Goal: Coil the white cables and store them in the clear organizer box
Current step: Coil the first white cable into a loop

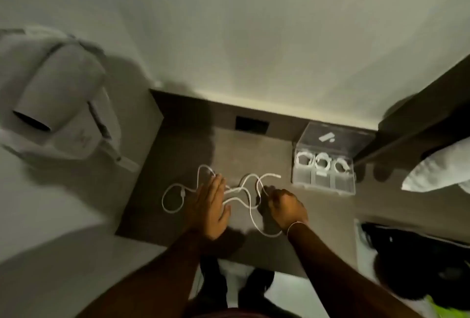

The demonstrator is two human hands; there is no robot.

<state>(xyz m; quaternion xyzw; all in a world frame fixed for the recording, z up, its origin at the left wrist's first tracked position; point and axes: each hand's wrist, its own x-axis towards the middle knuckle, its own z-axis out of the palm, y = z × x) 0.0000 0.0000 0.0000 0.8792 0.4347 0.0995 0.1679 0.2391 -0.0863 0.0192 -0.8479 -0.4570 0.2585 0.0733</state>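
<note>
A loose white cable [175, 199] sprawls in loops across the grey table top [254, 147]. My left hand [212, 205] lies flat on its middle, fingers straight and together, pointing away from me. My right hand [286, 207] is curled into a fist just to the right, pinching a strand of the same cable. At the back right stands the clear organizer box [323, 184] with its lid tipped up. Three coiled white cables [321, 162] fill its far row of compartments. The near row looks empty.
A grey backpack [58, 104] leans at the left. A dark square opening [251, 123] sits in the table near the wall. A white pillow [440, 172] shows at the right edge, and a dark bag [417, 266] lies at the lower right.
</note>
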